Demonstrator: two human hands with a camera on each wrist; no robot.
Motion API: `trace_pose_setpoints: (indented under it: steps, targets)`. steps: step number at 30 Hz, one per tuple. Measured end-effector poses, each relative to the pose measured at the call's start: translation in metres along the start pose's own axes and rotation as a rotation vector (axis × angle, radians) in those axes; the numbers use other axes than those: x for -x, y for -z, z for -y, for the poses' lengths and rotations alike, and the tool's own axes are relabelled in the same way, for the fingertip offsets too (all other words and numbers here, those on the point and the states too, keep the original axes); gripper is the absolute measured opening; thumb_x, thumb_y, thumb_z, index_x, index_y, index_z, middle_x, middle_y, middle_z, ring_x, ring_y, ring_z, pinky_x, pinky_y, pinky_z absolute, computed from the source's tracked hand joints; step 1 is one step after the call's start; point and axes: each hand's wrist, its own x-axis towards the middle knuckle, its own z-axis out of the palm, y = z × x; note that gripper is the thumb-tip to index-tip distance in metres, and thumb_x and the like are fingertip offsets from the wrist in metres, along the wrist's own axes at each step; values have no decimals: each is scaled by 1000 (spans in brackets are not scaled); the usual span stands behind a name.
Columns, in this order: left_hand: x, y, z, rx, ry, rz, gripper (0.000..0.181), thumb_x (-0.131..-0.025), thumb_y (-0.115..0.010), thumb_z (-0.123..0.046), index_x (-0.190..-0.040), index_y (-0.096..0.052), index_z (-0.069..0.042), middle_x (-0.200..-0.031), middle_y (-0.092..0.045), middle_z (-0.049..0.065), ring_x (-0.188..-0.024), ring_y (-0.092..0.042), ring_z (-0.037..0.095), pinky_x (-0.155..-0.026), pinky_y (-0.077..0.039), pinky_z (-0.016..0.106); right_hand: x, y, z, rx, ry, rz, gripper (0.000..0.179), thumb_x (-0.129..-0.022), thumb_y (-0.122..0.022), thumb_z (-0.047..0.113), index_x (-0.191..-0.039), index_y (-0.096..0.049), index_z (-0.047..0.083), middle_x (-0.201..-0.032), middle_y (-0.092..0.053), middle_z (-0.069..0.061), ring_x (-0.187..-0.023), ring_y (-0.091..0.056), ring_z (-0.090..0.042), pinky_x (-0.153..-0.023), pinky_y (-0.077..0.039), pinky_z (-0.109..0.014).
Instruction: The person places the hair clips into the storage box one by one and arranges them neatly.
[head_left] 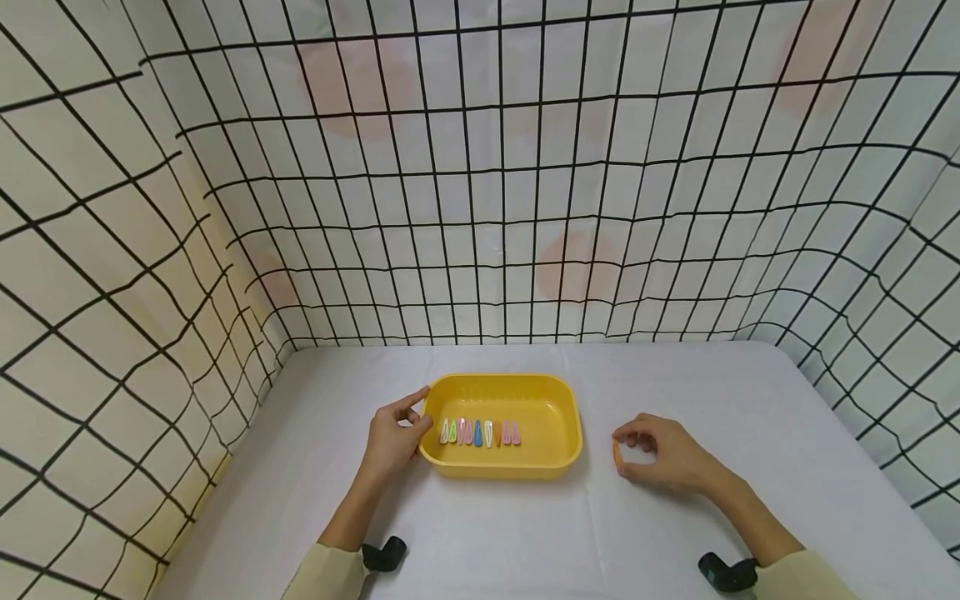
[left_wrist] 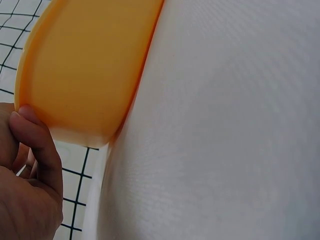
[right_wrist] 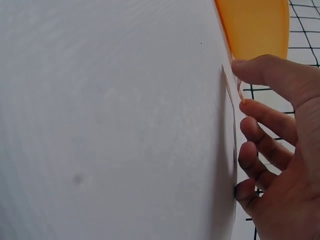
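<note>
A shallow yellow tray sits on the white table, its left part holding a row of snap hair clips in pink, green, blue, white and orange. My left hand pinches the tray's left rim between thumb and fingers; the left wrist view shows the fingertips against the tray's wall. To the right of the tray, my right hand pinches a small orange hair clip between thumb and index finger, low over the table. In the right wrist view the other fingers curve loosely below the clip.
White cloth covers the table. Black wire grid panels rise behind it and along both sides, with pale sheeting behind them. Each wrist wears a black device, one on the left and one on the right.
</note>
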Motion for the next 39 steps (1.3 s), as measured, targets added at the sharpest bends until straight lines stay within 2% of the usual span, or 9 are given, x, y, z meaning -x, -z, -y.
trace_pose_setpoints:
  steps: [9, 18, 25, 34, 39]
  targets:
    - [1, -1, 1, -4, -10, -2, 54, -86, -72, -12, -138, -68, -24, -83, -55, 6, -43, -47, 13, -42, -47, 21, -1, 7, 0, 0, 13, -64, 39, -74, -91, 26, -109, -75, 18, -87, -61, 5, -78, -53, -11, -66, -46, -22]
    - [2, 3, -3, -13, 1, -10, 52, -86, -73, -13, -137, -68, -24, -83, -55, 7, -43, -47, 15, -42, -47, 21, -6, 18, 3, 3, 37, -83, 39, -76, -89, 24, -111, -75, 16, -88, -62, 4, -79, -54, -14, -65, -45, -22]
    - [3, 6, -4, -19, 3, -7, 53, -87, -73, -11, -139, -67, -22, -83, -55, 7, -43, -47, 14, -43, -47, 20, -16, 29, 11, 0, 48, -97, 40, -78, -89, 28, -113, -76, 15, -89, -63, 1, -81, -55, -19, -65, -43, -22]
    - [2, -1, -4, -12, 17, -15, 54, -87, -73, -10, -139, -67, -22, -83, -55, 6, -44, -47, 15, -44, -47, 20, -32, 38, 24, 4, 56, -106, 39, -80, -88, 36, -114, -75, 21, -92, -64, -3, -85, -56, -25, -68, -43, -23]
    - [2, -2, -4, -9, 12, -18, 53, -87, -73, -11, -138, -68, -23, -83, -55, 7, -44, -46, 15, -43, -47, 20, -40, 38, 34, -5, 88, -122, 41, -79, -88, 34, -115, -75, 20, -92, -64, 3, -84, -54, -19, -68, -44, -23]
